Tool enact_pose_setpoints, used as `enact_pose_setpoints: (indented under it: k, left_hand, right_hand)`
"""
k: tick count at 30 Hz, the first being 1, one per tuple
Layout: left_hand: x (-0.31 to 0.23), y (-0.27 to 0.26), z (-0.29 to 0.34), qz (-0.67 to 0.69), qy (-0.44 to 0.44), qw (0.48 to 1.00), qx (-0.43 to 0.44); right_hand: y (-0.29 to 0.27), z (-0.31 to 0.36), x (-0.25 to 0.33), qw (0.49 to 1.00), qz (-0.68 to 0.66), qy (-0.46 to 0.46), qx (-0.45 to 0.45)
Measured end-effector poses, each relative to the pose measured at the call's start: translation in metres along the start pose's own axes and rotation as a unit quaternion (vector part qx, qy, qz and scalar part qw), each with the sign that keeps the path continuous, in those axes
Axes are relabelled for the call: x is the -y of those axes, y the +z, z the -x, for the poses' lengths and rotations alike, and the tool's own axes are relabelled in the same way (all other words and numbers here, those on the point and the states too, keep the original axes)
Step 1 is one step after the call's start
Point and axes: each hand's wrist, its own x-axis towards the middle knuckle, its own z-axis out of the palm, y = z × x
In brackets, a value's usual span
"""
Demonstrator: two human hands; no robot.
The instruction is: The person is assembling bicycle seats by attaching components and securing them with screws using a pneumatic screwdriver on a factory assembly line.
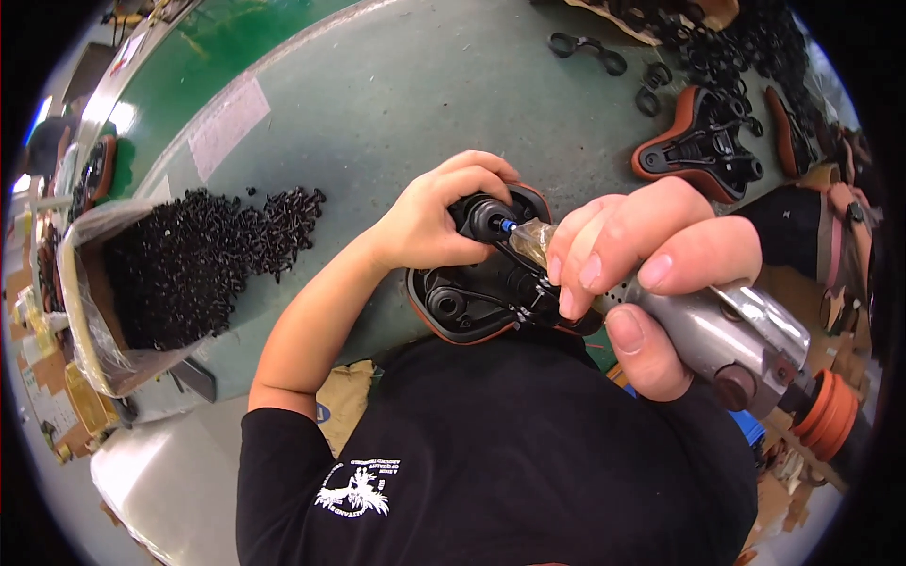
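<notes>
A bicycle saddle (472, 283) lies underside up at the near edge of the table, its brown rim showing round the black base. My left hand (429, 212) is closed round its far end, fingers over a round black socket part. In my right hand (656, 255) is a silver power screwdriver (713, 330) with an orange ring at its rear. The blue-collared tip of the screwdriver points into the round socket, beside my left fingers. A clear wrap covers its nose. Whether a screw sits on the tip is hidden.
At left, a plastic-lined box (85, 311) spills a heap of black screws (189, 264) onto the green table (368, 104). Another upturned saddle (694, 141) lies at far right, near black clamp parts (587, 52). Beyond it, a person in dark clothing (788, 222) is at the right edge.
</notes>
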Motion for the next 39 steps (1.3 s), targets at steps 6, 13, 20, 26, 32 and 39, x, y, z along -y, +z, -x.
enact_pose_setpoints:
  k: [6, 13, 20, 26, 32, 39]
  left_hand:
    - [0.007, -0.004, 0.004, -0.025, 0.022, 0.999, 0.017]
    - [0.007, 0.013, 0.02, -0.004, 0.019, 0.996, -0.085]
    - [0.008, 0.013, 0.023, 0.012, 0.009, 0.994, -0.107]
    - [0.012, 0.014, 0.022, -0.02, 0.019, 0.992, -0.119]
    - [0.008, 0.016, 0.014, -0.018, 0.016, 0.993, -0.114]
    - [-0.02, -0.016, 0.018, -0.101, 0.005, 0.987, -0.124]
  right_hand:
    - [0.023, -0.012, -0.01, 0.998, 0.043, 0.004, 0.051]
    - [0.037, -0.022, -0.029, 0.995, 0.021, -0.026, 0.097]
    - [0.045, -0.014, -0.047, 0.999, -0.024, 0.024, -0.011]
    - [0.047, -0.018, -0.051, 0.994, -0.008, 0.111, -0.022]
    - [0.042, -0.018, -0.046, 0.99, 0.018, 0.139, -0.025]
    - [0.007, 0.019, 0.003, 0.983, -0.019, 0.041, -0.179]
